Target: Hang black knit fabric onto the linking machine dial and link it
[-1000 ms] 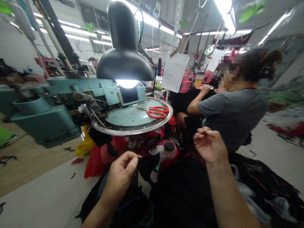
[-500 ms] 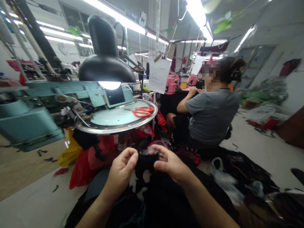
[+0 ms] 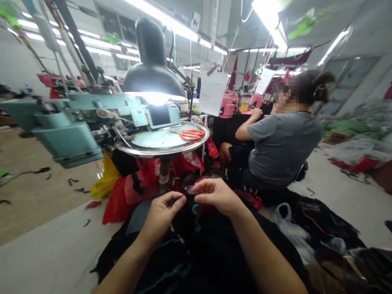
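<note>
My left hand (image 3: pixel 167 214) pinches the edge of a piece of black cloth (image 3: pixel 186 222) between thumb and fingers; a dark strip of it shows at the fingertips. Just to the right, my right hand (image 3: pixel 219 197) has its fingers bent toward the thumb, with the cloth's upper edge seemingly between them. The fingertips of both hands almost meet. A wavy turquoise trim (image 3: pixel 196 218) hangs below the right fingertips. More black cloth (image 3: pixel 220 253) covers my lap, with turquoise edging in places. Dark folds blend together, so the cloth's outline is hard to make out.
Ahead stands a turquoise machine (image 3: pixel 67 134) with a round metal-rimmed table (image 3: pixel 147 141), red-handled scissors (image 3: pixel 191 134) on it and a black lamp (image 3: pixel 151 79) above. A person in grey (image 3: pixel 284 143) sits at the right. Red bags (image 3: pixel 122 200) and a clear plastic bag (image 3: pixel 290 228) lie low.
My right hand has drawn its fingers in toward the thumb, nearer the left hand. The cloth between the hands has shifted, and turquoise trim now shows. The whole view has swung somewhat left.
</note>
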`<state>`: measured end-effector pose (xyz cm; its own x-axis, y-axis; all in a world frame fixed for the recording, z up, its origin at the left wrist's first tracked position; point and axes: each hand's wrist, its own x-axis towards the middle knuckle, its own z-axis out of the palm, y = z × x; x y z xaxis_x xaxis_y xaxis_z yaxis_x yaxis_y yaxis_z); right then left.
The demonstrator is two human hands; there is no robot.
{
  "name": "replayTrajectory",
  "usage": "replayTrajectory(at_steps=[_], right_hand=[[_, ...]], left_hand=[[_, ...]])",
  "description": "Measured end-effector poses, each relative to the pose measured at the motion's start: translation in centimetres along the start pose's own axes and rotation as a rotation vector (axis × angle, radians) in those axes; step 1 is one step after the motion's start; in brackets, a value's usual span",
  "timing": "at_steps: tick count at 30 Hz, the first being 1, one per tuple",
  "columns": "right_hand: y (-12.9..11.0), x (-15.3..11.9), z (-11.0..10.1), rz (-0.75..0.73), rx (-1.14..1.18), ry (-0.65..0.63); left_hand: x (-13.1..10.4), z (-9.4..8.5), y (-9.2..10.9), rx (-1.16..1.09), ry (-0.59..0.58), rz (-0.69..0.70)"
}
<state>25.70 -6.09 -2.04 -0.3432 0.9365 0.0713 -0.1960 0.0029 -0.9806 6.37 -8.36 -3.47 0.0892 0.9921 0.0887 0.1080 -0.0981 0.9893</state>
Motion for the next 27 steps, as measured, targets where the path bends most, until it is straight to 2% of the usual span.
replayTrajectory(at_steps=[2,5,7,10,14,19,27], right_hand=[[0.0,0.4,-1.3,0.005,-0.008,0.004],[0.4,0.7,-2.2,-0.046,0.049,0.135],[1.1,0.7,-1.7,-0.022,0.122,0.145],[2.6,0.8,0.3,0.075,0.223,0.059],[4.1,0.8,2.4,0.116,0.390,0.166],[4.5,0.4,2.5,0.154,0.446,0.142],[4.8,0.0,2.4,0.176,0.430,0.139]], left_hand=[[0.6,-0.5,-0.2,-0.023,0.025,-0.017],[1.2,-1.2,-0.6,-0.019,0.032,-0.036],[1.4,-1.4,-0.7,0.009,0.057,-0.030],[1.3,-1.3,-1.0,0.009,0.039,-0.053],[0.9,-1.0,-1.7,-0.206,0.009,-0.169],[0.3,-0.8,-2.4,-0.391,0.054,-0.274],[0.1,-0.6,-3.0,-0.389,0.049,-0.274]])
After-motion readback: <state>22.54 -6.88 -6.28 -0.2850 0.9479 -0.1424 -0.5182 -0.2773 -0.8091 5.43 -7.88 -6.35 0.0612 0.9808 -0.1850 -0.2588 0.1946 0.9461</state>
